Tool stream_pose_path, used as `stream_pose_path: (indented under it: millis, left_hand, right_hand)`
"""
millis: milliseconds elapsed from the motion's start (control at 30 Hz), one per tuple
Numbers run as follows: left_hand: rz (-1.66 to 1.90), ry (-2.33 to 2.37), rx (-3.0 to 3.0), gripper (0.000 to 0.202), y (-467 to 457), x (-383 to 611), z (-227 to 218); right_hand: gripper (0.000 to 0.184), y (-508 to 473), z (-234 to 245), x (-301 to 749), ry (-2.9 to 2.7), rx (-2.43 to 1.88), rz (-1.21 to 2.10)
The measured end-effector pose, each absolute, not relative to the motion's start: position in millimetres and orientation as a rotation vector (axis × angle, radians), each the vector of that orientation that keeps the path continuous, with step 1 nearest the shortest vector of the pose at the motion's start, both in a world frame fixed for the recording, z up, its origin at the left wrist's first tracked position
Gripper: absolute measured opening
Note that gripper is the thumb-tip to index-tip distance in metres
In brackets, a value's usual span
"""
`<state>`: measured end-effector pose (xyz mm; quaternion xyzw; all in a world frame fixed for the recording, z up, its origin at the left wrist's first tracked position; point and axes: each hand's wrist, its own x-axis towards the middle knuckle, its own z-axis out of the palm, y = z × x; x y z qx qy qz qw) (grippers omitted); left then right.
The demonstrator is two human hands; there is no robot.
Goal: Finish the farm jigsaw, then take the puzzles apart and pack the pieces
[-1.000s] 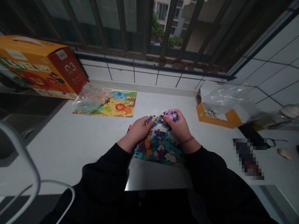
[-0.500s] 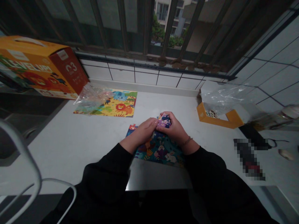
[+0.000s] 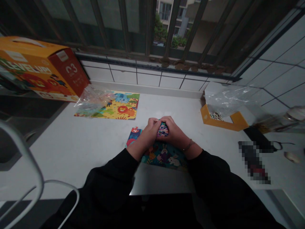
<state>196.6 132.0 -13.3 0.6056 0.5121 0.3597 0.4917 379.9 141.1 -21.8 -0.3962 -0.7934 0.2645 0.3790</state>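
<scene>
Both hands meet over the middle of the counter around a small stack of colourful puzzle pieces (image 3: 163,130). My left hand (image 3: 150,131) is closed on the stack's left side, its thumb along the edge. Curled around the far and right sides, my right hand (image 3: 173,132) grips the same stack. Beneath them lies a dark teal picture sheet (image 3: 164,157) with rabbits on it, partly hidden by my hands and forearms. At its upper left corner a blue and red puzzle part (image 3: 133,136) shows, with a tab sticking out.
A yellow lion picture sheet (image 3: 124,106) lies at the back left, partly under clear plastic wrap (image 3: 95,98). An orange box (image 3: 59,73) stands behind it. At right is an open yellow tray (image 3: 221,123) with pieces and plastic. A white cable (image 3: 35,178) hangs at front left.
My hands have drawn closer together around the puzzle pieces. The stack has turned, showing its layered edges rather than a purple printed face. More of the sheet's left corner shows.
</scene>
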Motion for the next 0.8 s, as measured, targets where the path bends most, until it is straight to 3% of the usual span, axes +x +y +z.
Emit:
stream_pose_path:
  millis: [333, 467, 533, 800]
  left_hand:
    - [1.044, 1.200, 1.681, 0.024, 129.5, 196.8, -3.7]
    - [1.046, 1.245, 1.547, 0.017, 132.7, 196.9, -5.1]
    - [1.035, 1.251, 1.442, 0.016, 132.9, 197.9, -6.5]
    - [1.067, 1.025, 1.375, 0.033, 127.4, 198.4, -5.5]
  right_hand:
    - [0.083, 135.1, -22.6, 381.9, -1.902, -1.159, 0.678]
    - [0.063, 137.2, -18.2, 383.2, -2.033, -1.158, 0.591]
    - [0.061, 138.9, -16.9, 383.6, -2.104, -1.145, 0.567]
    - [0.036, 138.6, -12.3, 384.3, -2.168, -1.158, 0.580]
